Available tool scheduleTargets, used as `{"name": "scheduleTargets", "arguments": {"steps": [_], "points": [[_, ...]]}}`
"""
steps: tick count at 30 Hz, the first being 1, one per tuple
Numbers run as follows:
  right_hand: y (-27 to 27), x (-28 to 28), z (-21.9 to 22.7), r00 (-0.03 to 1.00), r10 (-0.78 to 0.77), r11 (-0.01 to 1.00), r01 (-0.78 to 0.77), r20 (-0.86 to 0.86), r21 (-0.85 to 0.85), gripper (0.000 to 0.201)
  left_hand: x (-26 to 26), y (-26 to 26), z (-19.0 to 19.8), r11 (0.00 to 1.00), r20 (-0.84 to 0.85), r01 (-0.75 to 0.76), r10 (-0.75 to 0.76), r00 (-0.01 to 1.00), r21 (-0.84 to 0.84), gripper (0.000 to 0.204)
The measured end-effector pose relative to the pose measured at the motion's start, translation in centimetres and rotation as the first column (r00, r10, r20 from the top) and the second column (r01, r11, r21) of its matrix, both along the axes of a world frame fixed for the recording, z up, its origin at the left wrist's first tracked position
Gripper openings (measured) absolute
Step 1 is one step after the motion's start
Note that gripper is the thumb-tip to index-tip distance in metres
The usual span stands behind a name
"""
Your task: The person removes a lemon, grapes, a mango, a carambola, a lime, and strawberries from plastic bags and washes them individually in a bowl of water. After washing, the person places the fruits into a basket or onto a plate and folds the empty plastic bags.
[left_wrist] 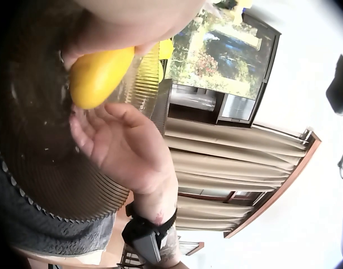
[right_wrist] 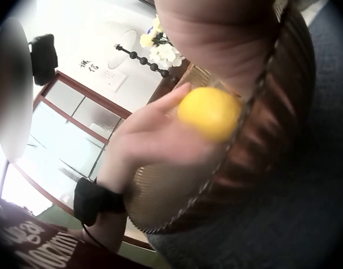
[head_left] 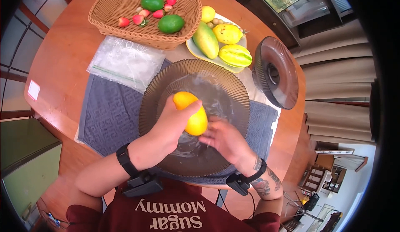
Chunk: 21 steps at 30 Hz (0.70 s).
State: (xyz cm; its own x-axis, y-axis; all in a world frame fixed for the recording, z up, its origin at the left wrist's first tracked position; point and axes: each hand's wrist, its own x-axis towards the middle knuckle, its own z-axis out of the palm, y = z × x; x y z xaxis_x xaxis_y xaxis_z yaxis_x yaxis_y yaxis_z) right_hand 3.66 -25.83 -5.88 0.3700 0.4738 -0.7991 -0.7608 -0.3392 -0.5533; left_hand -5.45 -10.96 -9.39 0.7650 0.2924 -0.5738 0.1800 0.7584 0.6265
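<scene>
My left hand (head_left: 170,123) grips a yellow mango (head_left: 196,123) over a ribbed, tinted glass bowl (head_left: 151,103) of water, its thumb across the fruit's upper side. The right hand (head_left: 227,140) is just to the right of the mango's lower end, fingers loosely extended and holding nothing. From the left wrist, the right palm (left_wrist: 132,151) faces the mango (left_wrist: 98,78), fingertips right at its end. In the right wrist view, the left hand (right_wrist: 154,134) is blurred around the mango (right_wrist: 210,112), and the bowl's scalloped rim (right_wrist: 216,171) runs beside it.
Behind the bowl stands a wicker basket (head_left: 100,15) with green fruits and strawberries. A plate (head_left: 193,51) of yellow fruits is beside it. A clear plastic bag (head_left: 125,63) lies left, on a blue-grey towel (head_left: 110,111). Another glass bowl (head_left: 287,78) tilts at the right.
</scene>
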Motion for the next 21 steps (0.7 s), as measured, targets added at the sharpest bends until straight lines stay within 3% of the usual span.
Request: {"name": "scheduleTargets", "arguments": {"steps": [1,2,3,4,5,6,7,9,10,12,14,16,17,19,21], "points": [[0.0,0.3,0.1,0.992,-0.06,0.998,0.059,0.109,0.016,0.038,0.0,0.0,0.0,1.0,-0.001,0.0,0.0,1.0,0.0,0.053],[0.1,0.6,0.3,0.982,-0.06,0.998,0.054,0.18,0.035,0.062,0.0,0.2,0.4,0.998,-0.026,-0.062,0.062,0.998,0.001,0.055],[0.2,0.5,0.2,0.982,-0.062,0.998,0.057,0.179,0.034,0.062,0.1,0.2,0.6,0.992,-0.052,-0.123,0.123,0.991,0.003,0.057],[0.5,0.2,-0.3,0.846,0.296,0.955,-0.259,0.443,-0.142,0.068,0.1,0.2,-0.1,0.993,-0.023,-0.098,0.097,0.995,-0.071,0.059],[0.8,-0.3,-0.6,0.533,0.608,0.791,-0.475,0.589,-0.386,0.075,0.2,0.0,0.3,0.993,-0.022,-0.094,0.093,0.995,-0.071,0.059],[1.5,-1.2,0.7,0.345,0.754,0.652,-0.496,0.559,-0.573,0.085,0.3,-0.1,1.2,0.989,-0.042,-0.125,0.122,0.992,-0.075,0.059],[1.5,-1.2,0.3,0.346,0.752,0.654,-0.495,0.561,-0.572,0.085,0.3,-0.1,1.7,0.985,-0.062,-0.156,0.152,0.986,-0.077,0.06],[1.6,-1.0,-0.7,0.576,0.525,0.833,-0.501,0.626,-0.237,0.082,0.2,0.2,0.5,0.99,-0.026,-0.11,0.108,0.994,-0.089,0.062],[1.7,-0.8,-0.6,0.576,0.523,0.833,-0.502,0.628,-0.234,0.082,0.1,0.4,0.0,0.993,0.01,-0.062,0.063,0.998,-0.101,0.064],[2.2,-0.2,0.3,0.767,0.541,0.835,-0.538,0.347,-0.114,0.075,0.0,0.6,-0.3,0.995,0.002,-0.038,0.038,0.999,-0.088,0.066],[2.0,-0.8,0.4,0.788,0.518,0.849,-0.522,0.334,-0.084,0.068,0.1,0.9,-0.1,0.997,-0.007,-0.013,0.013,1.0,-0.077,0.068],[1.5,-0.8,0.2,0.812,0.492,0.864,-0.501,0.315,-0.057,0.065,0.0,1.1,0.7,0.984,-0.016,0.084,-0.088,0.996,-0.155,0.049],[1.1,-0.1,0.0,0.811,0.521,0.841,-0.54,0.268,0.001,0.068,0.0,0.9,1.2,0.983,-0.019,0.088,-0.092,0.996,-0.159,0.049],[0.7,1.0,-0.1,0.806,0.548,0.818,-0.572,0.224,0.06,0.074,0.3,0.5,2.0,0.982,-0.046,0.004,-0.013,0.999,-0.187,0.058],[0.6,1.6,0.0,0.909,0.414,0.897,-0.415,0.04,0.15,0.085,0.2,0.5,2.1,0.981,-0.01,0.038,-0.04,0.999,-0.189,0.066]]}}
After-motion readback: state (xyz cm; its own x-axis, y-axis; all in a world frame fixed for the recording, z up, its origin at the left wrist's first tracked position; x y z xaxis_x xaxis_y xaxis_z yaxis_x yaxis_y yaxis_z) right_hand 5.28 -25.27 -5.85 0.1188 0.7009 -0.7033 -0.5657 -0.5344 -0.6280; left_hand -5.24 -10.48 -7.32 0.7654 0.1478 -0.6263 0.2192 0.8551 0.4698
